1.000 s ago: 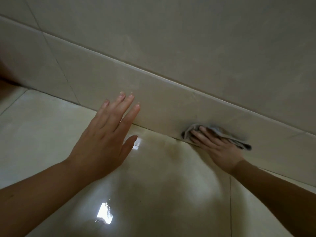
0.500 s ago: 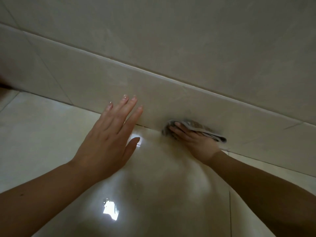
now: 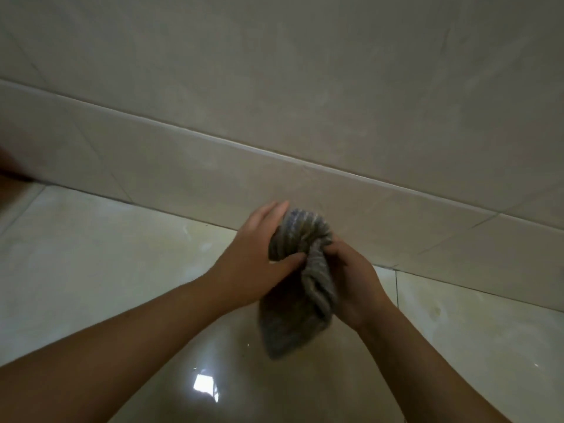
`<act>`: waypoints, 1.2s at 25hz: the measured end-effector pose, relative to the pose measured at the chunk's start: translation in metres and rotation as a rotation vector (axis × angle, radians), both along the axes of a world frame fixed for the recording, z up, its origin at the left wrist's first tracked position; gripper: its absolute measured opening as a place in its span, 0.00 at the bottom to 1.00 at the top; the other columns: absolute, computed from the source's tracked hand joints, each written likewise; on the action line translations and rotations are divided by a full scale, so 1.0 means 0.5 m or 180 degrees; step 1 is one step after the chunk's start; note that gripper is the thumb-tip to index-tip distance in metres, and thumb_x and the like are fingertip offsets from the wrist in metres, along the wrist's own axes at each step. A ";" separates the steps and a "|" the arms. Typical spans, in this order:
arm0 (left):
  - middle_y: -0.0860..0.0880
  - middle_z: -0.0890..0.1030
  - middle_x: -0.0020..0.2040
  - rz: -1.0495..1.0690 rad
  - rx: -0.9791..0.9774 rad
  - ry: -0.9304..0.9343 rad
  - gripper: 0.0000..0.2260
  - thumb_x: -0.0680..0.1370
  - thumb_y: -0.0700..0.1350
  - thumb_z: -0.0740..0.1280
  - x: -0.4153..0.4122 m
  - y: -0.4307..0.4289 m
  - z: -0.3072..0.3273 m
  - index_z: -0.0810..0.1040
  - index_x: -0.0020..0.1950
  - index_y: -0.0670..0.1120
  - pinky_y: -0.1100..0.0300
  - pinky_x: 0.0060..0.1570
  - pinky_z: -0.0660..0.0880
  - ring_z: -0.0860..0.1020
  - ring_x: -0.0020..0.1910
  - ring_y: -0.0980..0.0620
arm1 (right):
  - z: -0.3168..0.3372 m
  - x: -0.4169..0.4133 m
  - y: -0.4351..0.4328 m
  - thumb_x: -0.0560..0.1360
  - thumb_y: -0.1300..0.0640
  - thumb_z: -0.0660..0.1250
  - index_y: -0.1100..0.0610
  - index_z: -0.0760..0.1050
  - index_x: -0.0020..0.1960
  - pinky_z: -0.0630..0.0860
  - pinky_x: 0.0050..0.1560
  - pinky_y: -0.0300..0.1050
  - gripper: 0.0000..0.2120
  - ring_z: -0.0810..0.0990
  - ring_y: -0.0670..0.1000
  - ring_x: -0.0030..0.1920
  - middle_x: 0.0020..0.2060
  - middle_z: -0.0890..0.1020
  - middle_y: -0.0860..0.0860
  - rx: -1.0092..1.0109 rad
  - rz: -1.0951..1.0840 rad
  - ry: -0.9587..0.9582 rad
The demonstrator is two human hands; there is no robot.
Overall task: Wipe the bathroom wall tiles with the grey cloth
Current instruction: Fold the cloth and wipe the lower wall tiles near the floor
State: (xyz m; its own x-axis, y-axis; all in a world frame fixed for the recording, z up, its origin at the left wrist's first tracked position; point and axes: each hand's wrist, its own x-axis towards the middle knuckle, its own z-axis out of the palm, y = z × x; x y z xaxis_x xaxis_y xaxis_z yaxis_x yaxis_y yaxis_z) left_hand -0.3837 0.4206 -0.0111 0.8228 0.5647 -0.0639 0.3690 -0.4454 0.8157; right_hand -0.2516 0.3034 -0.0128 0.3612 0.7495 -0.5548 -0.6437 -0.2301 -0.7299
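Fingers (image 3: 276, 210) of left hand (image 3: 253, 264) and right hand (image 3: 354, 279) curled round grey cloth (image 3: 305, 236), near wall tiles (image 3: 305, 102), over floor (image 3: 91, 254).

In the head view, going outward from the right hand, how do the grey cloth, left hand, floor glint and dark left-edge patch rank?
1. grey cloth, gripped by the right hand.
2. left hand, just across the cloth, holding it too.
3. floor glint, lower left.
4. dark patch, far left edge.
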 end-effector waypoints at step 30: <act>0.57 0.76 0.63 0.1279 -0.0320 0.0203 0.22 0.78 0.38 0.65 -0.204 0.127 -0.065 0.72 0.70 0.54 0.63 0.55 0.71 0.76 0.57 0.59 | -0.224 -0.048 0.184 0.63 0.61 0.70 0.53 0.81 0.44 0.72 0.31 0.47 0.10 0.77 0.60 0.38 0.40 0.75 0.56 -0.1177 0.0740 -0.6651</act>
